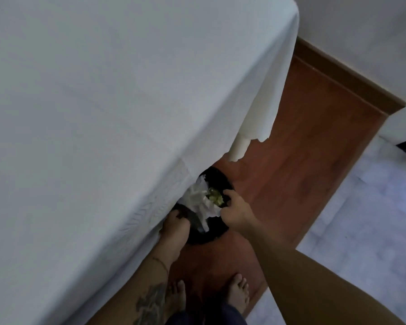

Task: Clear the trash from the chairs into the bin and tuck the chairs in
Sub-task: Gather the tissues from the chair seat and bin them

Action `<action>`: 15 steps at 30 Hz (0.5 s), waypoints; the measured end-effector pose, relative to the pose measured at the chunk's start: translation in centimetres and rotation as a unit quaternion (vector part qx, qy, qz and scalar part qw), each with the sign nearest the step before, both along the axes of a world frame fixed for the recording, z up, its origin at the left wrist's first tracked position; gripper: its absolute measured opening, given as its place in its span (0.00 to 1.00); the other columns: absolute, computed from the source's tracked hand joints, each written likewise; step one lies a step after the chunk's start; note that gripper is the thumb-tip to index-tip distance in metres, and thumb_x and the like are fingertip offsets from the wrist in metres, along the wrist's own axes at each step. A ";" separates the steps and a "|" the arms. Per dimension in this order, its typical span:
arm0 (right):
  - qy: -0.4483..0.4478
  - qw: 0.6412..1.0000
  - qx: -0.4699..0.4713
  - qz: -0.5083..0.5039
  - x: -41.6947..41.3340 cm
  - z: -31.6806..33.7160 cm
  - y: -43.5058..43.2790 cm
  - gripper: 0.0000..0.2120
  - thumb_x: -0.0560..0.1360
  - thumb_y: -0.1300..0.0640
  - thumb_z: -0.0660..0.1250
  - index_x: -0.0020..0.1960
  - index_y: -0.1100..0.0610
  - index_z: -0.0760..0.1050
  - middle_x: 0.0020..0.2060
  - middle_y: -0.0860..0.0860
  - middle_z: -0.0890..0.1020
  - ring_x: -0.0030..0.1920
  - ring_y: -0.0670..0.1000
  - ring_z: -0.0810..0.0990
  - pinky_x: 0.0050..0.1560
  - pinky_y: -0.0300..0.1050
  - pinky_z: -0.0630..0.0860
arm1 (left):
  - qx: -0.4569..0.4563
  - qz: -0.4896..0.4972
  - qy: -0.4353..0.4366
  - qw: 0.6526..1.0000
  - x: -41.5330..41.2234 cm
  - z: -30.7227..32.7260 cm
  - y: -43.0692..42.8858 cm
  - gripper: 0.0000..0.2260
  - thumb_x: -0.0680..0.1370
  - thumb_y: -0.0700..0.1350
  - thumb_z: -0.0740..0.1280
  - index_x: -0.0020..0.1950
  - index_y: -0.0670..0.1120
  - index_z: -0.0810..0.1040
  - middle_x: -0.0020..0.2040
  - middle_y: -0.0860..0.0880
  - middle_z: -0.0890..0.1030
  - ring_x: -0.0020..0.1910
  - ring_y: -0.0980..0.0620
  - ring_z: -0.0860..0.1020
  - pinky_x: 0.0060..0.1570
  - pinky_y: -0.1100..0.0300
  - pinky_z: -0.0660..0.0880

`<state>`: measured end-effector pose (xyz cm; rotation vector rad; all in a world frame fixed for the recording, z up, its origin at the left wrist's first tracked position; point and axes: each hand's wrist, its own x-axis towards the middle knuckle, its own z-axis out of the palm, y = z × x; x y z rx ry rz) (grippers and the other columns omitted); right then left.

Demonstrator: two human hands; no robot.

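Note:
A black bin [217,231] with a dark liner stands on the wooden floor, half under the table's edge. Inside it lie crumpled white paper [201,200] and a greenish scrap [215,197]. My left hand [175,227] grips the bin's near-left rim, partly hidden by the hanging cloth. My right hand [233,207] is closed on the rim at the right side. No chair is in view.
A table under a white cloth [103,102] fills the left and middle, its hem hanging by the bin. Reddish wooden floor [302,148] runs to a skirting board and white wall. Pale tiles [361,219] lie at the right. My bare feet stand below the bin.

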<state>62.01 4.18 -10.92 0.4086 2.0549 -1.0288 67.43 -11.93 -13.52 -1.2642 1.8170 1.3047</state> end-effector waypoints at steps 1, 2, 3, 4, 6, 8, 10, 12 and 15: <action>-0.007 1.000 0.000 -0.002 0.3 1.2 0.2 0.27 0.78 0.60 0.63 0.76 0.54 0.65 0.58 0.55 0.77 0.55 0.56 0.79 0.48 0.45 0.77 | 0.015 -0.009 -0.001 1.000 0.6 0.9 0.1 0.22 0.80 0.37 0.61 0.74 0.44 0.69 0.70 0.41 0.74 0.67 0.41 0.74 0.67 0.47 0.72; -0.012 1.000 0.006 0.005 0.7 2.1 0.5 0.26 0.77 0.61 0.63 0.74 0.54 0.67 0.56 0.54 0.78 0.51 0.54 0.79 0.43 0.43 0.77 | 0.039 -0.013 -0.007 0.999 1.3 1.8 0.2 0.22 0.80 0.37 0.60 0.74 0.44 0.69 0.69 0.41 0.73 0.66 0.41 0.74 0.67 0.48 0.72; -0.013 1.000 0.013 0.013 1.0 3.1 0.8 0.24 0.76 0.62 0.63 0.72 0.54 0.69 0.55 0.55 0.79 0.49 0.53 0.80 0.40 0.41 0.76 | 0.060 -0.019 -0.009 0.998 1.8 2.6 0.5 0.22 0.80 0.37 0.59 0.74 0.44 0.68 0.66 0.40 0.74 0.62 0.41 0.74 0.63 0.51 0.72; -0.008 1.000 0.017 0.020 1.4 4.8 1.1 0.23 0.75 0.62 0.63 0.70 0.54 0.70 0.54 0.55 0.80 0.48 0.53 0.80 0.38 0.41 0.76 | 0.078 -0.022 -0.011 0.997 2.1 4.6 0.7 0.21 0.80 0.37 0.59 0.74 0.45 0.69 0.62 0.39 0.75 0.58 0.41 0.75 0.58 0.52 0.73; 0.008 1.000 0.019 0.023 2.0 7.8 1.3 0.18 0.75 0.62 0.63 0.65 0.54 0.73 0.53 0.56 0.81 0.47 0.53 0.81 0.40 0.43 0.77 | 0.091 -0.043 -0.011 0.995 2.5 8.9 1.2 0.21 0.79 0.37 0.60 0.72 0.45 0.70 0.60 0.39 0.77 0.58 0.40 0.77 0.53 0.51 0.73; 0.027 0.999 0.015 0.029 2.7 11.5 1.4 0.17 0.75 0.62 0.64 0.63 0.53 0.74 0.53 0.55 0.82 0.47 0.52 0.81 0.41 0.43 0.77 | 0.089 -0.067 0.004 0.994 2.7 13.5 1.4 0.17 0.79 0.36 0.60 0.67 0.44 0.73 0.57 0.41 0.78 0.55 0.43 0.77 0.49 0.55 0.72; 0.055 0.998 0.006 0.033 3.4 15.3 1.3 0.16 0.76 0.62 0.64 0.62 0.53 0.76 0.55 0.55 0.82 0.50 0.52 0.82 0.41 0.41 0.77 | 0.071 -0.086 0.027 0.993 3.0 18.3 1.6 0.13 0.80 0.36 0.60 0.63 0.44 0.75 0.54 0.42 0.78 0.50 0.46 0.76 0.46 0.58 0.71; 0.076 0.996 -0.003 0.037 4.1 19.0 1.3 0.14 0.76 0.63 0.64 0.59 0.51 0.76 0.53 0.54 0.83 0.50 0.52 0.82 0.41 0.41 0.77 | 0.068 -0.106 0.045 0.991 3.8 22.7 1.6 0.11 0.80 0.39 0.61 0.61 0.46 0.75 0.53 0.43 0.79 0.49 0.47 0.77 0.44 0.57 0.73; 0.104 0.994 -0.014 0.042 5.3 23.6 1.4 0.16 0.74 0.64 0.65 0.60 0.53 0.77 0.50 0.53 0.83 0.48 0.51 0.82 0.38 0.37 0.75 | 0.083 -0.124 0.063 0.987 5.2 28.6 1.1 0.10 0.78 0.39 0.64 0.57 0.48 0.76 0.53 0.42 0.80 0.52 0.45 0.79 0.44 0.55 0.74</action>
